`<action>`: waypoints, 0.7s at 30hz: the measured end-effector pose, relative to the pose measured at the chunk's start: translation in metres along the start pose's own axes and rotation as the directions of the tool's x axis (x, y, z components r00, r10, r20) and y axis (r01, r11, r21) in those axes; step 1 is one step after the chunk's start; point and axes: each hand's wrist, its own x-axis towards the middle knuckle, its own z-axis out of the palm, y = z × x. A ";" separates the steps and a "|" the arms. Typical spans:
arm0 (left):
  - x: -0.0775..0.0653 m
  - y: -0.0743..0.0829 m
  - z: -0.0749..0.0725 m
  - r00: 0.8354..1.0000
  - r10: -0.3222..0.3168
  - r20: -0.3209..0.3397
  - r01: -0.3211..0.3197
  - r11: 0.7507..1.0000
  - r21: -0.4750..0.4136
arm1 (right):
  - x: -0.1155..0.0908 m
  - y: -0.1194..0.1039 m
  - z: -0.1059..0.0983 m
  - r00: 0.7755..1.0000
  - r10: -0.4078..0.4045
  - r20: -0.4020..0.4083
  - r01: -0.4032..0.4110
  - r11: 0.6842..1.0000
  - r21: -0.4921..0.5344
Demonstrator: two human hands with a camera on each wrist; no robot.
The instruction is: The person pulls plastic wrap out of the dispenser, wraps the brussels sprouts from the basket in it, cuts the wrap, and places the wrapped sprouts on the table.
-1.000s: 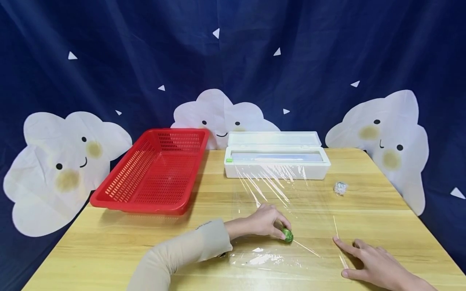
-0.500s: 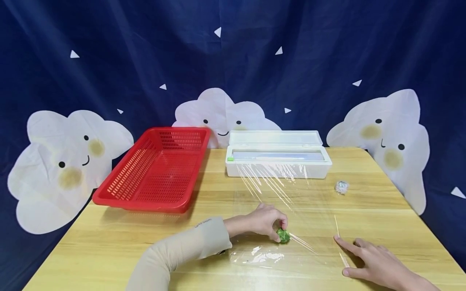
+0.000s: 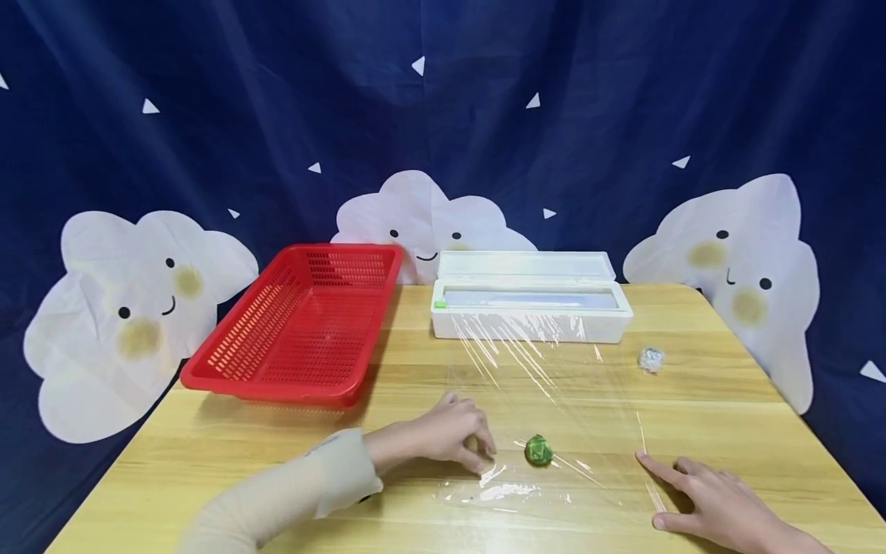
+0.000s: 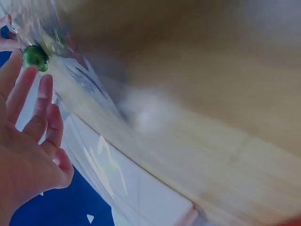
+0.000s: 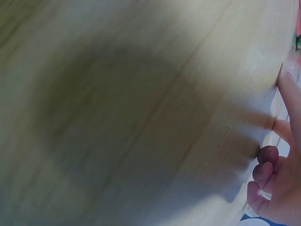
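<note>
A small round green Brussels sprout (image 3: 538, 451) lies on a sheet of clear plastic wrap (image 3: 554, 415) on the wooden table. The wrap runs out toward me from the front of a white dispenser box (image 3: 533, 323). My left hand (image 3: 446, 435) is just left of the sprout, apart from it, over the wrap's left side. In the left wrist view the left hand (image 4: 33, 146) has loosely spread fingers with nothing between them. My right hand (image 3: 713, 500) rests at the wrap's right edge, forefinger and thumb touching it. Curled lower fingers show on the right hand (image 5: 280, 183) in the right wrist view.
A red perforated basket (image 3: 360, 362) stands at the back left. The box's hinged lid (image 3: 526, 265) is up. A small wrapped ball (image 3: 651, 359) sits right of the box. A dark blue curtain with clouds hangs behind the table (image 3: 228, 462).
My left hand drew the sprout slightly left, let go of it and moved away left. The sprout stays on the wrap. My right hand keeps its place.
</note>
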 end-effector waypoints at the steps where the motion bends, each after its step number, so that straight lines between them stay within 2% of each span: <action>1: -0.008 0.000 0.000 1.000 0.011 0.002 -0.011 1.000 0.020 | 0.000 0.000 0.000 1.000 -0.004 -0.002 0.004 1.000 -0.007; 4: -0.029 -0.001 0.002 0.999 0.049 -0.017 -0.046 0.991 0.122 | 0.000 0.000 0.000 1.000 -0.008 -0.003 0.008 1.000 -0.009; 6: -0.041 -0.002 0.005 0.997 0.072 -0.030 -0.065 0.977 0.204 | 0.001 0.001 0.000 1.000 -0.005 0.003 0.005 1.000 0.002; 11: -0.057 -0.004 0.012 0.987 0.147 -0.072 -0.113 0.931 0.348 | -0.002 0.005 0.000 0.999 -0.034 -0.024 0.034 0.999 -0.026; 16: -0.066 -0.004 0.016 0.978 0.181 -0.106 -0.125 0.910 0.395 | -0.003 0.002 0.001 0.994 -0.038 -0.102 0.029 0.995 -0.095; 21: -0.075 -0.002 0.020 0.979 0.173 -0.106 -0.117 0.909 0.399 | -0.007 0.000 0.007 0.979 -0.081 -0.186 0.063 0.993 -0.099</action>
